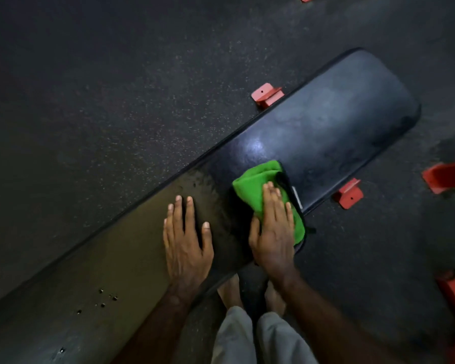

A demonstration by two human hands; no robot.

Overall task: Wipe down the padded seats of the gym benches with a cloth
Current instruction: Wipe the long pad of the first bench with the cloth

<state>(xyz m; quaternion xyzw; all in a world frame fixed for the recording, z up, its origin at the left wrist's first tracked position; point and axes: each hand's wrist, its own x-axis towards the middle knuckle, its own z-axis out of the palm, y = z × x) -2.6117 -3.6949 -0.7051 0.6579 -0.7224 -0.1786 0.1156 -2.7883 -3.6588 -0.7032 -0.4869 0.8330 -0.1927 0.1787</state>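
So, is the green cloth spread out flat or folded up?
Folded up: the green cloth lies bunched in thick layers under the right hand.

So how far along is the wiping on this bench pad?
Done: the far end of the bench pad looks streaky, possibly already wiped. In hand: the right hand presses the green cloth flat mid-pad; the left hand rests bare beside it. Left: the duller near stretch.

Ahead of my cloth (258, 189) the worktop (326, 127) runs bare to its rounded end; my left hand (185, 237) (flat, fingers (179, 211) straight) blocks the other way.
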